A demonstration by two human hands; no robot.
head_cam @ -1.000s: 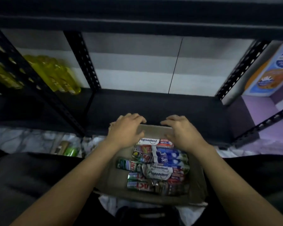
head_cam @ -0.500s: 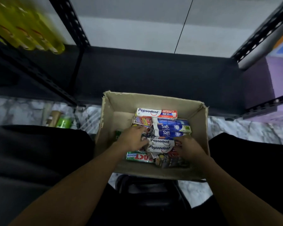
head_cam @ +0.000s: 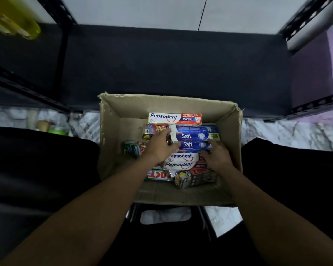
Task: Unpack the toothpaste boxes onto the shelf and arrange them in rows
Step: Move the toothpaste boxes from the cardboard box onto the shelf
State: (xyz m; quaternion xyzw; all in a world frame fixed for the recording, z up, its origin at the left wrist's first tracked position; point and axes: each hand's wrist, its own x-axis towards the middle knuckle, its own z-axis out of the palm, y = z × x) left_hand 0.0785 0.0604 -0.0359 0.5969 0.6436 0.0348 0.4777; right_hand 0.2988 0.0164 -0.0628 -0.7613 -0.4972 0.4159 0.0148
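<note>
An open cardboard box [head_cam: 230, 120] sits on the floor between my knees, in front of the bare black bottom shelf [head_cam: 171, 60]. Several toothpaste boxes lie piled in it. A white-and-red Pepsodent box [head_cam: 174, 119] lies at the far side, blue Safi boxes [head_cam: 194, 135] sit in the middle, and more Pepsodent boxes [head_cam: 181, 161] and green and dark boxes [head_cam: 159, 174] lie nearer me. My left hand [head_cam: 159, 145] grips the left ends of the Safi boxes. Over their right ends my right hand [head_cam: 217, 156] closes, its fingers covering the box edges.
Black perforated uprights [head_cam: 62, 25] frame the shelf bay. Yellow bottles [head_cam: 10, 20] stand on the neighbouring shelf at the far left. A purple wall [head_cam: 313, 73] borders the right. The marble floor [head_cam: 286, 133] shows beside the box, with small items [head_cam: 52, 127] on the left.
My hands left the box's far rim and dropped inside onto the Pepsodent boxes. They have since shifted forward onto the blue Safi boxes. The view tilted down toward the box.
</note>
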